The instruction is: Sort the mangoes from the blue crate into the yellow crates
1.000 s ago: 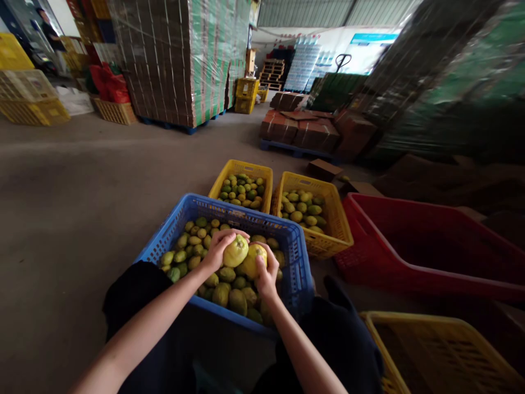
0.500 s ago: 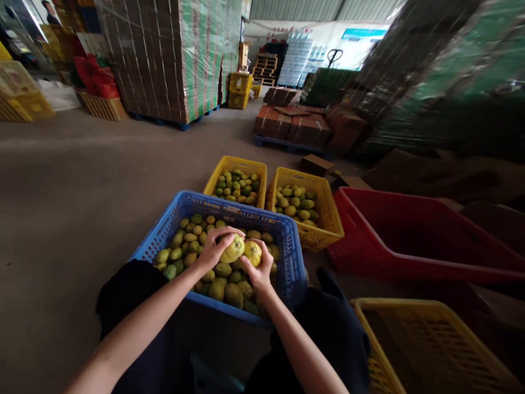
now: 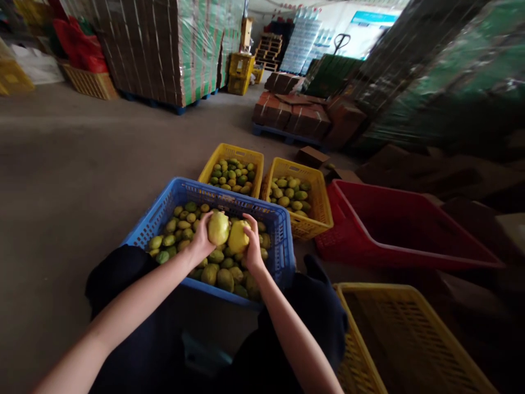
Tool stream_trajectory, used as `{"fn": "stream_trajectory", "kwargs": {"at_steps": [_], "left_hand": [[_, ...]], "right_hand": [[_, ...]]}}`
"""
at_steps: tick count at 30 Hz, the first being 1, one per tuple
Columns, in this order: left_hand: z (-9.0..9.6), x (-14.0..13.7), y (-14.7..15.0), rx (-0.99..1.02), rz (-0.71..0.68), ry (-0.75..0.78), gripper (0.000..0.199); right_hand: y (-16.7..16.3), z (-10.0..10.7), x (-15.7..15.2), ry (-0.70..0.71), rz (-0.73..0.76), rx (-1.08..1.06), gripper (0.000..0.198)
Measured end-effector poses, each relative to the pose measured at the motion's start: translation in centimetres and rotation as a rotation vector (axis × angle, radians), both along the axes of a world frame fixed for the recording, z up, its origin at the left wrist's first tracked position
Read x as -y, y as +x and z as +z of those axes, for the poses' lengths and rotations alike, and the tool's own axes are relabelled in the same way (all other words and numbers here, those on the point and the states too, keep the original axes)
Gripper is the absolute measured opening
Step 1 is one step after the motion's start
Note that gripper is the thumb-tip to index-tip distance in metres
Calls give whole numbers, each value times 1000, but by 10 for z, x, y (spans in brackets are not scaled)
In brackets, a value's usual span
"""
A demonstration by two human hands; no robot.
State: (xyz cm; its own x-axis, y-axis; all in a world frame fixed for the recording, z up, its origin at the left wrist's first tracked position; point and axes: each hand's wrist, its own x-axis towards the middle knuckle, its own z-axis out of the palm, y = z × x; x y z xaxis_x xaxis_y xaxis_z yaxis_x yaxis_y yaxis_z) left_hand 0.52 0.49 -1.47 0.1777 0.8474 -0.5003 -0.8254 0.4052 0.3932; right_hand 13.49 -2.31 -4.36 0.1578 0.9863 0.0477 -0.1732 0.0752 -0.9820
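Left fruit: in the left hand, lying against the palm side, to the right of the wrist and above the blue crate.
Right fruit: in the right hand, to the left of its palm, just beside the left fruit; whether the two touch is hard to tell.
Left hand: grasping the left fruit, wrapped around its outer side, with part of the fingers hidden behind it.
Right hand: grasping the right fruit from its outer side, one finger reaching up past the top.
Look of left fruit: pale yellow-green, plump and rounded, with a soft shine on its face.
Look of right fruit: a stronger yellow, rounded, partly covered by fingers.
Pile: many green and yellow-green fruits filling the blue crate under both hands, duller than the held pair.
Back left crate: yellow, holding green and yellow fruits, just beyond the blue crate.
Back right crate: yellow, also holding fruits, beside the other.
Red bin: on the floor to the right, its inside dark.
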Motion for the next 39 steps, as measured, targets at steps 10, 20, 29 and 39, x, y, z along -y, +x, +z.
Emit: {"fn": "stream_trajectory", "kwargs": {"at_steps": [10, 20, 29, 39], "left_hand": [[-17, -11, -1, -18, 89, -96, 29], [-6, -5, 1, 96, 67, 32, 28], [-9, 5, 12, 33, -58, 186, 31], [-20, 9, 3, -216, -39, 315, 18]], "right_hand": [[-9, -11, -16, -257, 116, -248, 37], [2, -9, -20, -156, -86, -124, 46], [-3, -22, -8, 190, 65, 401, 64], [-21, 4, 20, 665, 55, 862, 88]]}}
